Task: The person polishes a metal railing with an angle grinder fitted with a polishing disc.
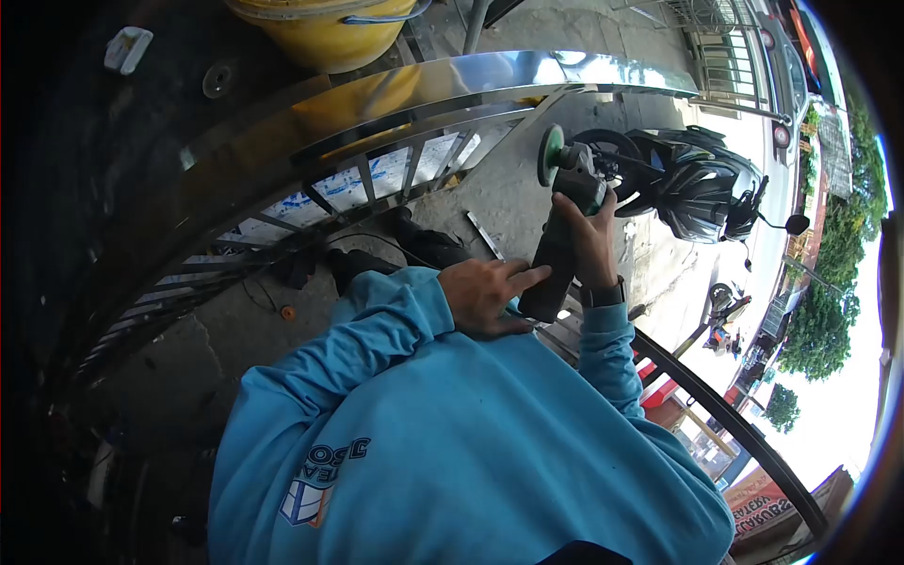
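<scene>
A dark angle grinder point(548, 273) with a green disc point(550, 155) is held in front of my chest, its disc end pointing away from me. My right hand point(597, 243), with a dark watch on the wrist, is wrapped round the grinder's body near the head. At the rear end, my left hand point(478, 294) rests against the grinder, one finger stretched across its side; part of its grip is hidden. Left of the disc runs a shiny curved metal railing point(490, 71) with upright bars. A thin cable point(363, 237) passes behind my left forearm.
A yellow bucket point(330, 33) stands beyond the railing. A parked black motorcycle point(702, 179) is close past the disc. On the ground lie a metal strip point(483, 234) and a small orange piece point(287, 313). A dark rail point(730, 414) runs along my right side.
</scene>
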Tool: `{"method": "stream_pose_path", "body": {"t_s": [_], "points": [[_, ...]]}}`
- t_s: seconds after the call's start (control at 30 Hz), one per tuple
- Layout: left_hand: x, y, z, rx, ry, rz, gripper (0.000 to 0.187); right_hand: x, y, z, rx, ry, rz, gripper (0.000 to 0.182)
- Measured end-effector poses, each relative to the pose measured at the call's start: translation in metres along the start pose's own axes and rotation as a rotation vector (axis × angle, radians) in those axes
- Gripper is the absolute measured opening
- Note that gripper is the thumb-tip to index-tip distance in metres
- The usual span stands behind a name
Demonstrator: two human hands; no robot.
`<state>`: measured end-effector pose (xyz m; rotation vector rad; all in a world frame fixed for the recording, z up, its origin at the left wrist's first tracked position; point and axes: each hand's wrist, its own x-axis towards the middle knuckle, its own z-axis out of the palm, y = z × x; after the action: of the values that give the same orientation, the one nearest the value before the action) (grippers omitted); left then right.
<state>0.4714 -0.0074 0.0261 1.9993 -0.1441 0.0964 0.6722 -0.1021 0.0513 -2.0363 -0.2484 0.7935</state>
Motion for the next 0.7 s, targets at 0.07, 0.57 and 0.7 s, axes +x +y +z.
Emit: {"method": "stream_pose_path", "body": {"t_s": [0.07, 0.57, 0.7], "points": [[0.003, 0.000, -0.003, -0.234, 0.011, -0.105, 0.094, 0.002, -0.029, 0.007, -0.158, -0.060, -0.069, 0.095], [0.027, -0.013, -0.028, -0.851, 0.407, -0.274, 0.139, 0.021, -0.089, 0.067, -0.692, -0.246, -0.370, 0.081], [0.029, -0.014, -0.036, -0.837, 0.401, -0.298, 0.137, 0.024, -0.093, 0.072, -0.708, -0.250, -0.345, 0.079]]}}
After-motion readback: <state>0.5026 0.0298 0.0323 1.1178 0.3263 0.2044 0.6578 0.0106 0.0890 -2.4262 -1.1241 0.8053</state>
